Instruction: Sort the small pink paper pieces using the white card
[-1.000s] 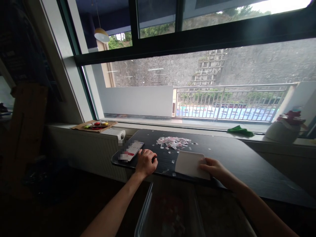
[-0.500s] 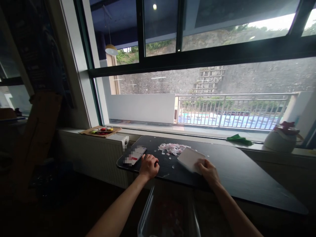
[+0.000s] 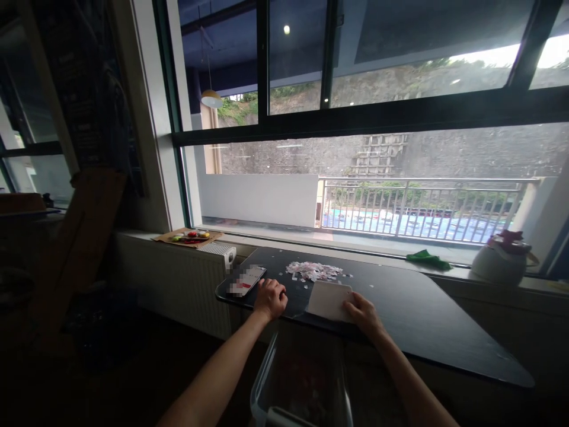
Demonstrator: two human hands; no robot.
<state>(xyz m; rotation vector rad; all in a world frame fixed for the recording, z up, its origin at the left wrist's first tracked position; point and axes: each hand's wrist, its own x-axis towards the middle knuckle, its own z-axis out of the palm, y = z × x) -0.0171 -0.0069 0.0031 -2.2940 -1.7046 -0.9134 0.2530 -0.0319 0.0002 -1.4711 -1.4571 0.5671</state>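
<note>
My right hand (image 3: 361, 313) grips the right edge of a white flat scraper board (image 3: 329, 300), tilted at the near edge of the dark table (image 3: 400, 308). A heap of small pale paper-like scraps (image 3: 315, 271) lies just beyond the board, with a few loose bits around it. My left hand (image 3: 270, 298) rests at the table's near edge with its fingers curled in, holding nothing that I can see. Beside it on the left lies a phone (image 3: 249, 280), its screen partly blurred. Below the table edge stands a clear plastic bin (image 3: 267, 370) with some scraps inside.
A green cloth (image 3: 427, 260) and a pale rounded pot (image 3: 501, 261) sit on the windowsill. Further left, a tray of colourful items (image 3: 191, 236) lies on the sill above a radiator (image 3: 186, 284). Cardboard (image 3: 84, 237) leans in the dark at left.
The board has come left and nearer to the table's front edge with my right hand. Loose bits near that edge no longer show. My left hand stays nearly in place; the view shifts slightly.
</note>
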